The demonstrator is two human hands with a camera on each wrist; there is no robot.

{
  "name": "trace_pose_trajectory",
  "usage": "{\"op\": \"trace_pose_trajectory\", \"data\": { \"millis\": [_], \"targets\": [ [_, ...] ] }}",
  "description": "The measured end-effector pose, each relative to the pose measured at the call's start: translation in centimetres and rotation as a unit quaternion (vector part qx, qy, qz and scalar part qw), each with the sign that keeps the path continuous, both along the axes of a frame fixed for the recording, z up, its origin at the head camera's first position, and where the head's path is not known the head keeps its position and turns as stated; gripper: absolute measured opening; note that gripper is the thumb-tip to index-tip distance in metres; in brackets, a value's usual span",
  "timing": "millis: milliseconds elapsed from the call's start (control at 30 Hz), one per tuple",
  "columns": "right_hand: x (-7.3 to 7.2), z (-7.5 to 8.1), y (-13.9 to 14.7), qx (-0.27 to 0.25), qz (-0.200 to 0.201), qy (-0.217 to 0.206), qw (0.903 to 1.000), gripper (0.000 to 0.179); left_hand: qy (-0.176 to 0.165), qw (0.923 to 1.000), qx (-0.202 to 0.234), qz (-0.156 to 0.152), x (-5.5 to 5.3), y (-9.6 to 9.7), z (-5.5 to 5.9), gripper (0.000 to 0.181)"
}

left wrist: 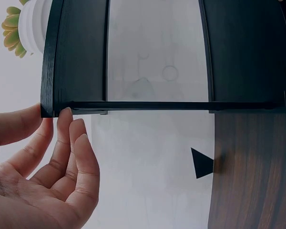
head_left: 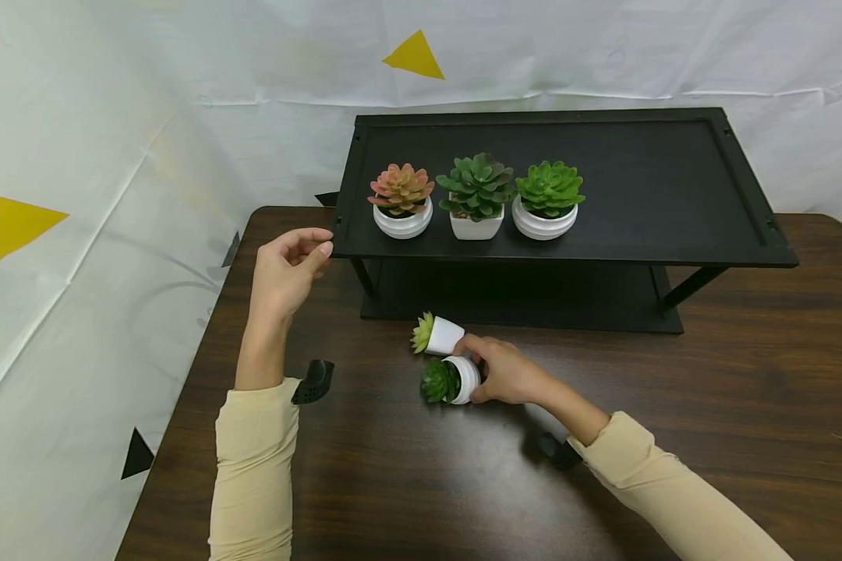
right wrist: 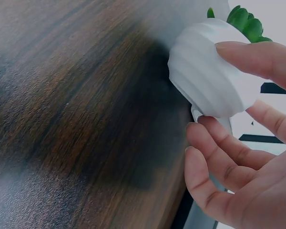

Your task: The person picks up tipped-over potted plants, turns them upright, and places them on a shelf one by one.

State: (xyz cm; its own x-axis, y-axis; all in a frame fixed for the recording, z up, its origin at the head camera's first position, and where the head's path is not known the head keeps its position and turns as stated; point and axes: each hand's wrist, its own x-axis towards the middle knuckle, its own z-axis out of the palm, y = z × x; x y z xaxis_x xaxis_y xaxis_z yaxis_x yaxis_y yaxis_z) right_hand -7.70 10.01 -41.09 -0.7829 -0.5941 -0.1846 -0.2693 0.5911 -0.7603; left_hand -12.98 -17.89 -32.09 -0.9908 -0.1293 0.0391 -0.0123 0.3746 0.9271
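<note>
The right hand (head_left: 511, 374) pinches the ribbed pot (head_left: 468, 380), axis left-to-right, leaves (head_left: 438, 381) left, on the near side of the shelf (head_left: 652, 187); table (head_left: 393, 483) contact is unclear. The left hand (head_left: 284, 273) pinches the shelf's left end.

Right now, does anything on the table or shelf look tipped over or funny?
Yes: the yellow-green plant lies on its side on the table, and the ridged pot in the right hand is sideways. That looks odd because three plants on the shelf stand upright.
</note>
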Motion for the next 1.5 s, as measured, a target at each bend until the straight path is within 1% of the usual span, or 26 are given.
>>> {"op": "trace_pose_trajectory", "data": {
  "millis": [133,300,567,967,1100,1233,1400,1500],
  "targets": [
    [-0.1,-0.1,0.3,-0.007,0.002,-0.005,1.0,0.05,0.002,1.0,-0.002,-0.001,0.0,0.0,0.0,0.024],
    [-0.1,-0.1,0.6,-0.003,0.003,-0.013,0.9999,0.051,0.0,1.0,-0.002,0.0,0.0,0.0,0.1,0.024],
    [-0.2,-0.2,0.9,-0.004,-0.004,-0.032,0.9995,0.052,0.002,1.0,-0.001,0.0,-0.1,-0.2,0.1,0.024],
    [-0.2,-0.5,1.5,-0.004,-0.002,-0.02,0.9998,0.052,0.002,1.0,-0.002,-0.003,-0.1,-0.2,0.1,0.024],
    [-0.2,-0.7,1.8,0.007,-0.007,-0.035,0.9994,0.054,0.001,1.0,-0.003,-0.002,-0.1,-0.2,0.1,0.024],
    [-0.2,-1.1,2.0,0.007,-0.008,-0.054,0.9985,0.056,0.0,1.0,-0.003,-0.003,0.0,-0.1,0.1,0.024],
    [-0.3,-1.5,2.5,-0.01,-0.001,-0.073,0.9973,0.058,-0.001,1.0,0.0,-0.003,0.0,-0.1,0.1,0.024],
    [-0.5,-1.6,2.7,-0.031,0.008,-0.088,0.9956,0.059,-0.001,1.0,0.0,0.0,0.0,0.0,0.1,0.024]
  ]
}}
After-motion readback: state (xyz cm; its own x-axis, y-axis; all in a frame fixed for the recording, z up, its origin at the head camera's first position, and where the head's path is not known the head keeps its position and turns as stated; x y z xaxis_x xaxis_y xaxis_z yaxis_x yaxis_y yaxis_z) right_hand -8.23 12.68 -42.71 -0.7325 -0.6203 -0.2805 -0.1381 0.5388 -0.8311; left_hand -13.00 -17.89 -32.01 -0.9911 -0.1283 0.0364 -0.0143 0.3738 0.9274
